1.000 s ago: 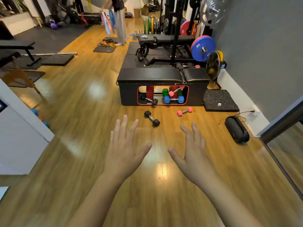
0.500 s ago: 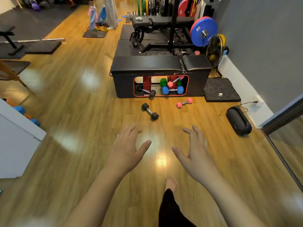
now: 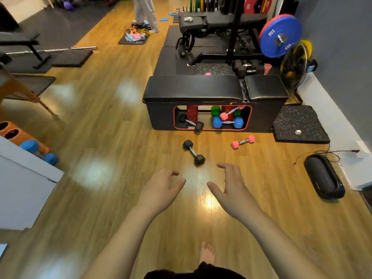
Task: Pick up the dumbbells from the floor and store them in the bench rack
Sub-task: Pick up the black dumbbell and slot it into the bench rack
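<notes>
A bare foot (image 3: 207,253) stands on the wood floor (image 3: 112,154) at the bottom edge. Above it both arms reach fwd: left hand (image 3: 161,188) and right hand (image 3: 231,186) hover side by side, palms down, fingers loosely curled, holding nothing. Just beyond the fingertips a black dumbbell (image 3: 193,152) lies on the floor, angled; a pink dumbbell (image 3: 242,142) lies further right, near the bench rack (image 3: 213,101). To the far right a black oblong speaker (image 3: 324,177) w/ a cable sits by the wall. The rack's red-rimmed opening holds a blue dumbbell (image 3: 227,122), a second pink one tilted on top of it, something green behind (prob. another dumbbell, mostly hidden), and a black one poking out at the left. Beyond: a blue weight plate (image 3: 280,35) on the squat rack, and another person's legs (image 3: 146,14) at the back.
</notes>
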The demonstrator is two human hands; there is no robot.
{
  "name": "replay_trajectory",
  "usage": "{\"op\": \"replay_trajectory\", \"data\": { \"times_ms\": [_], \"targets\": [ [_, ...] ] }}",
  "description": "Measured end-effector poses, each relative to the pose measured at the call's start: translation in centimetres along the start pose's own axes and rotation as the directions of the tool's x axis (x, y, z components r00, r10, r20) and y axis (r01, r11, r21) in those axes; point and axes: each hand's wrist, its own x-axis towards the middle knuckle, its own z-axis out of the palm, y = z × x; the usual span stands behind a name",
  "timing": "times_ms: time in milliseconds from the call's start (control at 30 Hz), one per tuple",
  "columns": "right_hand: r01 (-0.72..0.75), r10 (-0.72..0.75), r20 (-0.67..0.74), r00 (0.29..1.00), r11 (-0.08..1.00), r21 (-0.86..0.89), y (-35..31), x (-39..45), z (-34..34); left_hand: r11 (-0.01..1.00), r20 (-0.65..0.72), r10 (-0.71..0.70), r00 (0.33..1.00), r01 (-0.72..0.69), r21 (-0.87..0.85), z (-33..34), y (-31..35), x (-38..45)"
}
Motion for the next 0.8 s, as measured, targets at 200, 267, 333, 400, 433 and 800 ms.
{"op": "replay_trajectory", "data": {
  "times_ms": [200,267,333,400,433,800],
  "targets": [
    [-0.017,0.014,0.075,0.997,0.999,0.037,-0.8,8.0,0.4,0.997,-0.016,-0.031,0.999,0.029,-0.067,-1.2,0.4,7.9],
    [-0.031,0.025,0.101,0.995,0.998,0.061,-1.0,10.4,0.7,0.998,-0.014,-0.016,1.0,0.015,-0.06,-1.7,0.0,10.3],
    [-0.048,0.04,0.119,0.992,0.996,0.07,-1.0,13.4,1.4,0.999,-0.011,0.007,1.0,-0.008,-0.047,-2.2,-0.8,13.5],
    [-0.085,0.076,0.126,0.989,0.994,0.069,-1.0,16.7,2.1,0.999,0.008,0.031,0.999,-0.031,-0.036,-2.6,-1.8,17.4],
    [-0.1,0.091,0.123,0.988,0.993,0.064,-1.0,18.1,2.4,0.999,0.023,0.044,0.999,-0.043,-0.023,-2.8,-2.3,19.1],
    [-0.33,0.333,0.008,0.943,0.931,0.159,-3.5,34.4,6.7,0.971,0.291,0.162,0.943,-0.204,0.121,-5.2,-7.2,41.6]
  ]
}}
